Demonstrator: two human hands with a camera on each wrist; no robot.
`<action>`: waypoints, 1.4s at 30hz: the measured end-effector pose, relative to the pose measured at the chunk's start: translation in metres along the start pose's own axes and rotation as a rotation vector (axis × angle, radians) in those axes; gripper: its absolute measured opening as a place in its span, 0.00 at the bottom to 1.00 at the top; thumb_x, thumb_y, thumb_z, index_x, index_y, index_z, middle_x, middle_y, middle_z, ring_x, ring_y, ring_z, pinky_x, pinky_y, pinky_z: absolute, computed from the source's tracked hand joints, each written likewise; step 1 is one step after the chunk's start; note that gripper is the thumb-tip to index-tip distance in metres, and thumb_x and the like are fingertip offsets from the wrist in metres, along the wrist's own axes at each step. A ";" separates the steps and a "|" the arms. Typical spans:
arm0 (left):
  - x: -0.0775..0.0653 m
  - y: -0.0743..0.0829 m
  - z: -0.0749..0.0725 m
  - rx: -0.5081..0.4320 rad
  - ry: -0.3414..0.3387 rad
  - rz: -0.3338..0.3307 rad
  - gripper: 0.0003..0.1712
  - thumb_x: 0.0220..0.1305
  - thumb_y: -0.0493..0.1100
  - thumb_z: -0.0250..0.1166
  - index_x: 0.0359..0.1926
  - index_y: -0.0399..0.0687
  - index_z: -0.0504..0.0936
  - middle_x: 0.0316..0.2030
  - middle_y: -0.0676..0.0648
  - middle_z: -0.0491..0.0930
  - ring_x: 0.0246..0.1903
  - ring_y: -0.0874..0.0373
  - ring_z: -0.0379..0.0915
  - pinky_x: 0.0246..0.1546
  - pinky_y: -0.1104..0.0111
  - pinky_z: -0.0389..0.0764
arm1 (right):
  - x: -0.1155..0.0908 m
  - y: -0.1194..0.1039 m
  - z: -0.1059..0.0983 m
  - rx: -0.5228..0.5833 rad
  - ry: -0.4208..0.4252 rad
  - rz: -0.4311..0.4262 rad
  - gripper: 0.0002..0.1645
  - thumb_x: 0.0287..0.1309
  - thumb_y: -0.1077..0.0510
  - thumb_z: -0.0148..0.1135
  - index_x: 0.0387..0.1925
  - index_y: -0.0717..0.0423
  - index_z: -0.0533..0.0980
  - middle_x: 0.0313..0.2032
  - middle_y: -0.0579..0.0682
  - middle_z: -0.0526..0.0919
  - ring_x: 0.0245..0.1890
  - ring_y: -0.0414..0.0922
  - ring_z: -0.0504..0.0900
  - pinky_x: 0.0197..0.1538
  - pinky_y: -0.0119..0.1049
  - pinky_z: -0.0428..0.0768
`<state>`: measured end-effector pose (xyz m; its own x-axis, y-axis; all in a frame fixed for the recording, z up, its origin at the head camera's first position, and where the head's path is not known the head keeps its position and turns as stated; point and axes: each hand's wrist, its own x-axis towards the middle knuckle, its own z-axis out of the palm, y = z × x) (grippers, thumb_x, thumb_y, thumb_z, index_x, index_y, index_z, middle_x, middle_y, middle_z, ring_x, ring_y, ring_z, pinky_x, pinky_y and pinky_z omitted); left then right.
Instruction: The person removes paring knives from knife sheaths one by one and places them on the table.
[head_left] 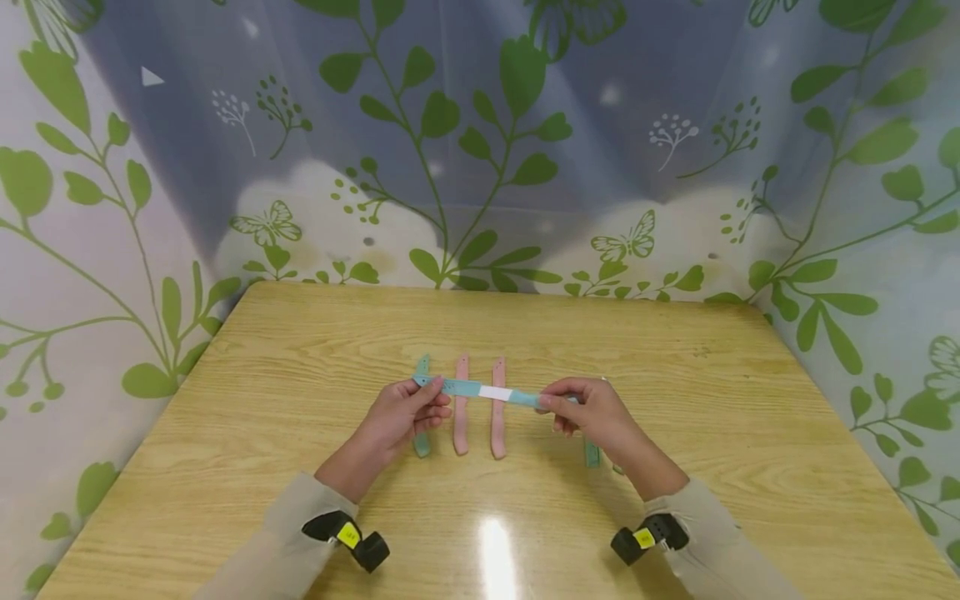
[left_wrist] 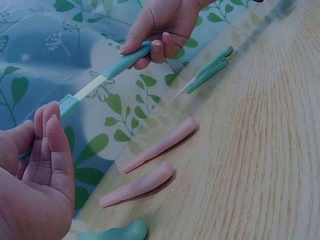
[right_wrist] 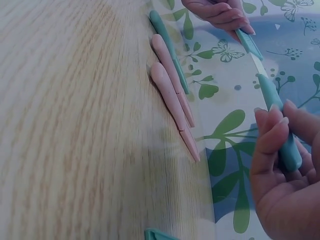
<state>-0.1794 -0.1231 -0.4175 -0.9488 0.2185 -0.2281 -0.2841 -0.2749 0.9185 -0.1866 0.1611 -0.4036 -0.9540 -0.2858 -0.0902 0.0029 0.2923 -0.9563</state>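
Note:
A teal knife with a white blade is held above the table, its blade partly out of a teal sheath. My left hand pinches the sheath between thumb and fingers. My right hand grips the handle. Below, two pink sheathed knives lie side by side. Left of them is a green sheathed knife, partly hidden by my left hand. Near my right hand lies another green knife with its pale blade bare and a green sheath beside it.
The wooden table has a bright light reflection near its front edge. A leaf-patterned curtain hangs along the back and both sides. Each sleeve wears a black wrist band with a camera.

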 end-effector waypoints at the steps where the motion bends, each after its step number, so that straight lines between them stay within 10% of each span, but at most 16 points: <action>1: 0.000 0.000 0.000 0.003 -0.001 0.000 0.14 0.69 0.46 0.57 0.36 0.37 0.77 0.23 0.54 0.82 0.24 0.65 0.80 0.26 0.77 0.80 | 0.000 0.000 0.000 -0.003 -0.006 -0.003 0.15 0.60 0.54 0.63 0.42 0.63 0.79 0.36 0.65 0.84 0.23 0.48 0.77 0.26 0.36 0.77; 22: 0.000 0.001 0.005 0.045 -0.024 -0.006 0.15 0.69 0.45 0.57 0.35 0.35 0.78 0.22 0.53 0.82 0.23 0.65 0.79 0.25 0.78 0.80 | -0.001 -0.002 -0.002 0.006 -0.215 -0.017 0.16 0.61 0.55 0.62 0.44 0.64 0.79 0.39 0.66 0.85 0.23 0.44 0.79 0.25 0.31 0.77; 42: -0.002 -0.002 0.002 0.033 -0.031 -0.017 0.14 0.69 0.46 0.57 0.32 0.39 0.79 0.22 0.53 0.82 0.23 0.64 0.80 0.25 0.76 0.80 | -0.002 -0.007 -0.002 -0.018 -0.004 0.006 0.16 0.58 0.53 0.65 0.39 0.64 0.80 0.30 0.57 0.85 0.19 0.43 0.74 0.22 0.34 0.74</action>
<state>-0.1765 -0.1214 -0.4180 -0.9391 0.2520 -0.2336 -0.2945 -0.2400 0.9250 -0.1853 0.1612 -0.3959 -0.9529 -0.2871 -0.0974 0.0036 0.3107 -0.9505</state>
